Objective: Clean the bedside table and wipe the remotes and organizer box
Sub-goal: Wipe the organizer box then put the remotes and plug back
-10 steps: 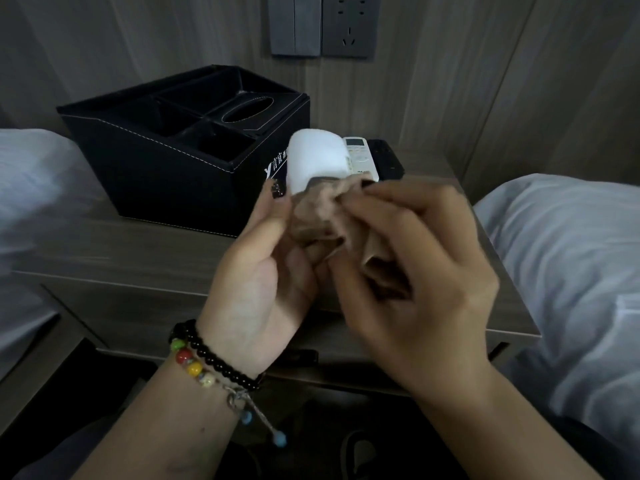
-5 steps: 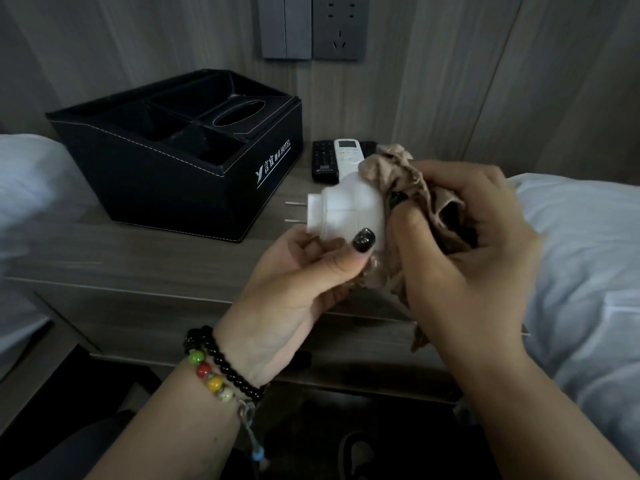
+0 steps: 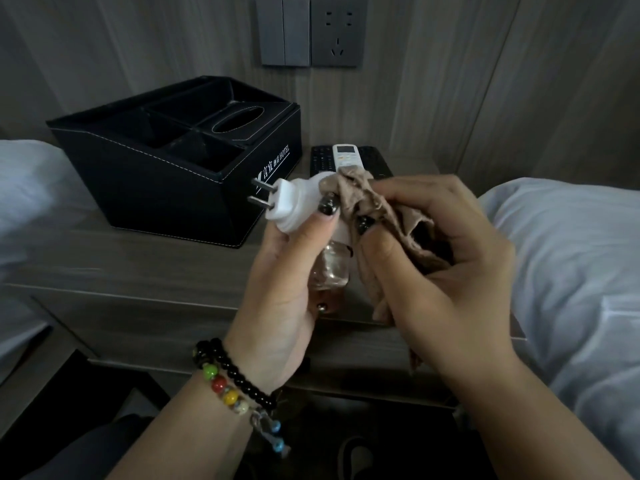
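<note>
Left hand [image 3: 277, 299] grips plug-in vaporizer [image 3: 298, 202]; right hand [image 3: 440, 271] clutches beige cloth [image 3: 367, 202], wiping it. Next: set down, wipe remotes [image 3: 346, 157].

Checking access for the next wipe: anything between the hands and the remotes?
Yes. The left hand holds a white plug-in device and the right hand a tan cloth, both in front of the remotes; the device hand must be freed first.
</note>
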Action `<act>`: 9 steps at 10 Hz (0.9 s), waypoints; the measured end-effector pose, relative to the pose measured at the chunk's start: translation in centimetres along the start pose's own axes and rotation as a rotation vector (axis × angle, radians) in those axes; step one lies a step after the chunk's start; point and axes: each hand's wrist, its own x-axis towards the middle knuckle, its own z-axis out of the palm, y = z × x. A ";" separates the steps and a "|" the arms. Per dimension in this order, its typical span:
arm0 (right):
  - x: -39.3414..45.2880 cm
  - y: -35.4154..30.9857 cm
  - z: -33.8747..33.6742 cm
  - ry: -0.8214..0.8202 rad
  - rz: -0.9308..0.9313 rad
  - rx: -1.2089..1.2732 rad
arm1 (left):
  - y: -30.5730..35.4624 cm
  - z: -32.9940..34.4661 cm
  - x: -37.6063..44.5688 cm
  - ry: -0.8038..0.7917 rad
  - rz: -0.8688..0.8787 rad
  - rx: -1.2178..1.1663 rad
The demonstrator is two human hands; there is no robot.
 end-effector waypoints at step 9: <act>-0.6 0.0 0.5 0.038 -0.140 -0.235 | -0.1 -0.9 0.3 -0.119 0.057 0.063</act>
